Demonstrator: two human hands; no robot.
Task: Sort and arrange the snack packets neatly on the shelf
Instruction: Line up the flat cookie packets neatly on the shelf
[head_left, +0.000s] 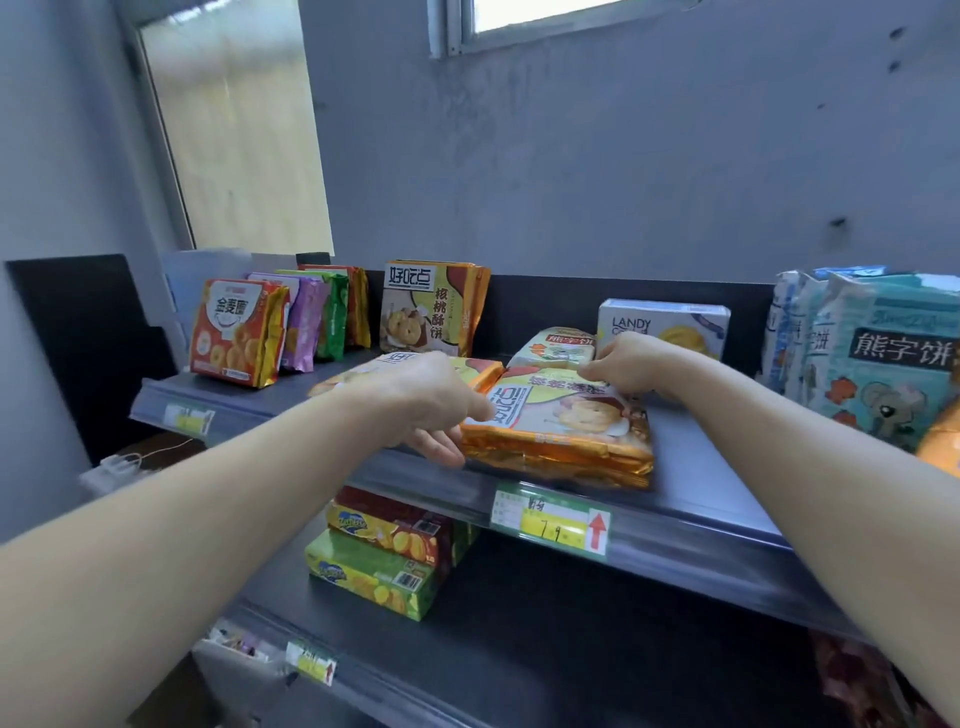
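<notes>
An orange cookie packet (566, 431) lies flat at the front of the top shelf (691, 488). My left hand (421, 400) grips its left end, thumb on top and fingers under the edge. At the packet's far edge my right hand (623, 364) pinches it. A second flat packet (467, 366) lies partly hidden behind my left hand. Behind both lies a pale packet (556, 348). An identical orange packet (431, 306) stands upright at the back.
A row of upright packets (244, 332) stands at the shelf's left. A white Landy box (670, 325) sits at the back, and teal bear-biscuit bags (883, 358) crowd the right. The lower shelf holds stacked red and green boxes (384, 561). Price tags (550, 522) line the rail.
</notes>
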